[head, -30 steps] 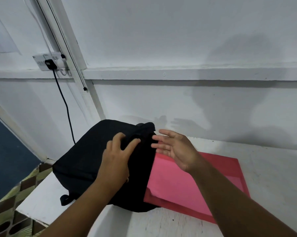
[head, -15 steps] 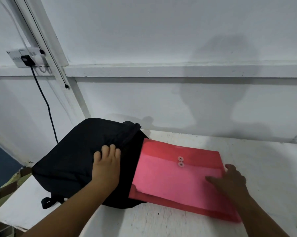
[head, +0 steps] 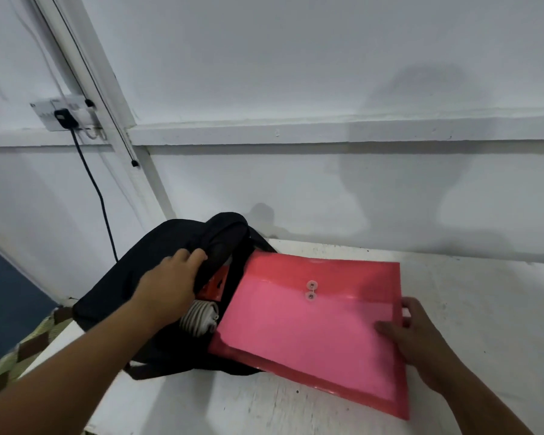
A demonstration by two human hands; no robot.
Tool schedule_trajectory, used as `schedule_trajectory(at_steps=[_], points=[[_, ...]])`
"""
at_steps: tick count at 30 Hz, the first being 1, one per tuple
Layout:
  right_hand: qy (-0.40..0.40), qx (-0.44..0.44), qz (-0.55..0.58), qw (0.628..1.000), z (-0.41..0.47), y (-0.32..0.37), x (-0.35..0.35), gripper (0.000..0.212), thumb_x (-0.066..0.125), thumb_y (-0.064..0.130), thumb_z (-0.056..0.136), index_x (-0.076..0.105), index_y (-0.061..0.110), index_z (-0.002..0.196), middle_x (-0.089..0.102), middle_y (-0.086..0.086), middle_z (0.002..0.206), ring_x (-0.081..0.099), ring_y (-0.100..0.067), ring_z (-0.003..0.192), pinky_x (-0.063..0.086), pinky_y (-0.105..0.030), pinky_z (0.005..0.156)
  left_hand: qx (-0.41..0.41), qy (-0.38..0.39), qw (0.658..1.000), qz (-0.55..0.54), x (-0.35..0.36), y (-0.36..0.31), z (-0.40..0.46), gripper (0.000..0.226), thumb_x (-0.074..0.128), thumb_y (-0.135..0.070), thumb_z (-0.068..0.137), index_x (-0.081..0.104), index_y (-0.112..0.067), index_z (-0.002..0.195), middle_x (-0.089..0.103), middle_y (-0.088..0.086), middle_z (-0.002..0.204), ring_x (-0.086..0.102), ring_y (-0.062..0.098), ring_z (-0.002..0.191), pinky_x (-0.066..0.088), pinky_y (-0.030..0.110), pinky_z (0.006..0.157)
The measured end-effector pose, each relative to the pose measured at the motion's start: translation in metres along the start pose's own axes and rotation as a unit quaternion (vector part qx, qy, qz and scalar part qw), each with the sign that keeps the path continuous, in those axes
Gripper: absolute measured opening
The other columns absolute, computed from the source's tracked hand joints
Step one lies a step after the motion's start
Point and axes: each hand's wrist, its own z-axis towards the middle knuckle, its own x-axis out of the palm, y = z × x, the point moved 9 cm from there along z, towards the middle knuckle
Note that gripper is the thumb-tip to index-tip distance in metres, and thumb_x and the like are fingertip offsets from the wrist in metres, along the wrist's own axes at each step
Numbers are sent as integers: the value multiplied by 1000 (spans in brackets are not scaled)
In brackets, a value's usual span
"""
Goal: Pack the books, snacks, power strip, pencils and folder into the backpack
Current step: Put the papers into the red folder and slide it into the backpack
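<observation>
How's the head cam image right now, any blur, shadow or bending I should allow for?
Head view: wide-angle bending curves the wall ledge and frame lines; a large soft shadow lies on the wall above the folder; the left hand gripping the backpack flap looks slightly smeared; the right hand on the folder's edge is dim; the bag's interior is dark.

A single head-worn wide-angle camera looks forward and down from close above the white table, facing the white wall; both forearms enter from the lower frame edge, the backpack sitting centre-left.
</observation>
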Motion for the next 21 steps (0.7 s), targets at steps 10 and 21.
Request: schedule_trajectory(at_steps=[10,21], points=[[-46,-172,-130,975,-37,127,-24,45,59,5,90,47,32,125,66,-1,98,66,-24,82,53,-37,67,114,-62,970,203,18,-39,-15,50,71,-8,61,70,-32,105,52,17,138,56,43,93,44,49,69],[0,-173,-109,979,-23,160,5,45,52,2,85,53,38,112,68,-2,92,69,-27,79,60,-50,75,-22,108,966,232,72,-62,-5,63,55,-75,80,55,-37,130,-19,17,161,-18,59,141,13,82,101]])
